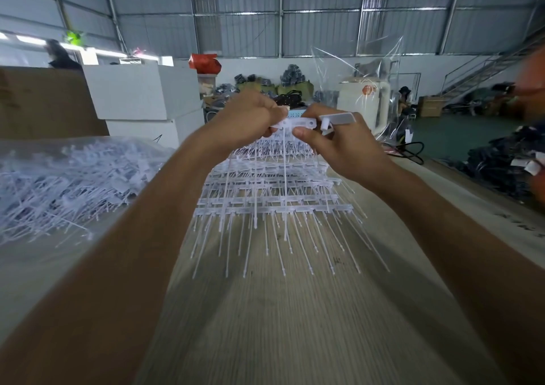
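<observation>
Left hand (253, 113): its fingers are curled. It pinches the left end of the white tie (298, 123). It is up in the air, over the far part of the table (295, 311).
Right hand (339, 146): its thumb and fingers pinch the right end of the same white tie. It is just beside the left hand.
White tie: both hands hold its flat top. It hangs in the air over the far middle of the table. Its long thin tail points down in front of the pile of ties (274, 196).
Small flat piece (339, 118): it is white and sticks out by the right hand's fingers. I cannot tell if it is joined to the white tie.
Pile of ties: white rows lie on the table under the hands. Their thin tails point to the near edge.
Bag of loose ties (67, 178): a clear bag lies at the left edge of the table. It is full of mixed-up white ties.
Table: it is pale wood with thin stripes.
White boxes (138, 92): they are stacked past the far left corner, next to a brown box (44, 104).
Red bag (205, 60): it sits behind the white boxes.
Clear plastic (368, 69): it stands up past the right hand, in front of a white machine (365, 98).
Stairs (483, 69): they are far off on the right.
</observation>
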Demonstrator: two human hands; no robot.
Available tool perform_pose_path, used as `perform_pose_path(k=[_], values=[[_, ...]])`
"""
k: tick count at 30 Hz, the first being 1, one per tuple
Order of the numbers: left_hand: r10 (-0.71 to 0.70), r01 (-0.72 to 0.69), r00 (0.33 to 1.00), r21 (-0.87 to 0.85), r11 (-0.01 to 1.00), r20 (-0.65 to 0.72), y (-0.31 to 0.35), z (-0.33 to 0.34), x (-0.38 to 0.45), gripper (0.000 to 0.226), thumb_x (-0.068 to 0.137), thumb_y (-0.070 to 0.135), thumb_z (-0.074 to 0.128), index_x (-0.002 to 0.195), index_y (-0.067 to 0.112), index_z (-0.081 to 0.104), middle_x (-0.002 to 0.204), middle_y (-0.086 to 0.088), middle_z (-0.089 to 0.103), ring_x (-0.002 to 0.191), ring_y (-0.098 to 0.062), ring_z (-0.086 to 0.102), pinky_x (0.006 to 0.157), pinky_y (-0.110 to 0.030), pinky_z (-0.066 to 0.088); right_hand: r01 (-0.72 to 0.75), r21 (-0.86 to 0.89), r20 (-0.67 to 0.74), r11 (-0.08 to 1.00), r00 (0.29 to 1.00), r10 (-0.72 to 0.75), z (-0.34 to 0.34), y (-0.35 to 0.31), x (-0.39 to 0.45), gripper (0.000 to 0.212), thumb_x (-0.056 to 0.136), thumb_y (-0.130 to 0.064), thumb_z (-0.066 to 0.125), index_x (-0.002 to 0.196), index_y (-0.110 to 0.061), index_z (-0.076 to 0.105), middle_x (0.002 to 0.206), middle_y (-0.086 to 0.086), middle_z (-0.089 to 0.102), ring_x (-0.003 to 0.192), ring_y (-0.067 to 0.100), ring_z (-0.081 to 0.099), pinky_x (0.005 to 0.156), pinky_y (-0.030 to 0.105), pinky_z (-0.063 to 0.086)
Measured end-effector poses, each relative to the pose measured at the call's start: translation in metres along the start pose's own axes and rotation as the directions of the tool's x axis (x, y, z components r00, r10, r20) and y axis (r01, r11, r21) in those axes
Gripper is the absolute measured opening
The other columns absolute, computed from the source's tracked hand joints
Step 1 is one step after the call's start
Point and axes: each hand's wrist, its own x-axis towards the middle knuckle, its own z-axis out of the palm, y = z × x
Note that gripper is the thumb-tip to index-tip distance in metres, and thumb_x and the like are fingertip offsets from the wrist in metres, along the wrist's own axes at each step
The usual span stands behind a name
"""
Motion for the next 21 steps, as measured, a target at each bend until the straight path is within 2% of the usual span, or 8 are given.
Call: perform_pose_path(k=[1, 3, 6, 10, 16, 18, 21], values=[[-0.003, 0.003, 1.000, -0.002, 1.000, -0.002, 0.0002, -0.0002, 0.0000, 0.058, 0.101, 0.026, 0.057, 0.043, 0.027, 0.061, 0.042, 0.017, 0.050, 0.041, 0.006, 0.046, 0.060, -0.027, 0.032, 0.016, -0.012, -0.006, 1.000, 1.000, -0.016, 0.0000, -0.0002, -0.0003, 0.022, 0.099, -0.028, 0.063, 0.097, -0.006, 0.064, 0.072, -0.005, 0.057, 0.065, 0.004, 0.052, 0.061, 0.009, 0.035], [-0.003, 0.003, 1.000, -0.016, 1.000, -0.004, 0.0000, -0.0006, 0.0000, 0.054, 0.101, 0.025, 0.057, 0.047, 0.021, 0.054, 0.041, 0.018, 0.048, 0.040, 0.005, 0.044, 0.059, -0.028, 0.032, 0.044, -0.036, -0.017, 0.998, 0.999, -0.045, 0.0002, -0.0006, -0.0005, 0.022, 0.100, -0.027, 0.062, 0.097, -0.006, 0.064, 0.074, 0.001, 0.060, 0.065, 0.012, 0.051, 0.060, 0.011, 0.035], [0.004, -0.004, 1.000, -0.016, 1.000, -0.008, -0.0014, -0.0011, 0.0000, 0.045, 0.100, 0.026, 0.057, 0.056, 0.018, 0.049, 0.042, 0.017, 0.046, 0.041, 0.002, 0.042, 0.058, -0.027, 0.032, 0.077, -0.084, -0.025, 0.993, 0.997, -0.079, 0.0013, -0.0007, -0.0003, 0.022, 0.100, -0.030, 0.062, 0.101, -0.008, 0.064, 0.077, 0.003, 0.063, 0.069, 0.018, 0.054, 0.063, 0.031, 0.040], [-0.006, 0.006, 1.000, -0.016, 1.000, -0.006, -0.0035, -0.0010, 0.0016, 0.045, 0.100, 0.025, 0.057, 0.057, 0.018, 0.047, 0.042, 0.016, 0.045, 0.041, 0.002, 0.041, 0.059, -0.028, 0.031, 0.114, -0.139, -0.020, 0.984, 0.993, -0.118, 0.0012, -0.0008, -0.0001, 0.026, 0.101, -0.033, 0.060, 0.106, -0.007, 0.064, 0.081, 0.011, 0.066, 0.073, 0.029, 0.059, 0.067, 0.046, 0.050], [-0.017, 0.018, 0.999, -0.043, 0.999, 0.028, -0.0030, -0.0005, 0.0011, 0.061, 0.101, 0.023, 0.056, 0.041, 0.027, 0.058, 0.041, 0.018, 0.045, 0.038, 0.004, 0.041, 0.056, -0.027, 0.031, 0.133, -0.187, -0.017, 0.973, 0.990, -0.139, -0.0029, -0.0042, -0.0008, 0.030, 0.102, -0.037, 0.055, 0.103, -0.008, 0.063, 0.081, 0.011, 0.066, 0.069, 0.029, 0.058, 0.063, 0.047, 0.051], [-0.021, 0.023, 0.999, -0.055, 0.998, 0.029, -0.0031, -0.0003, 0.0010, 0.060, 0.101, 0.023, 0.056, 0.041, 0.025, 0.057, 0.041, 0.017, 0.045, 0.038, 0.003, 0.040, 0.054, -0.026, 0.032, 0.140, -0.213, -0.015, 0.967, 0.989, -0.147, -0.0038, -0.0067, -0.0011, 0.032, 0.102, -0.038, 0.054, 0.104, -0.008, 0.064, 0.084, 0.010, 0.068, 0.070, 0.029, 0.059, 0.063, 0.047, 0.051], [-0.031, 0.033, 0.999, -0.090, 0.995, 0.029, -0.0030, -0.0010, 0.0017, 0.055, 0.100, 0.021, 0.058, 0.046, 0.023, 0.052, 0.043, 0.015, 0.045, 0.039, 0.000, 0.039, 0.050, -0.023, 0.032, 0.184, -0.269, -0.022, 0.945, 0.980, -0.198, -0.0045, -0.0083, -0.0019, 0.018, 0.102, -0.024, 0.059, 0.107, -0.009, 0.068, 0.091, 0.008, 0.070, 0.075, 0.030, 0.062, 0.063, 0.045, 0.053]])
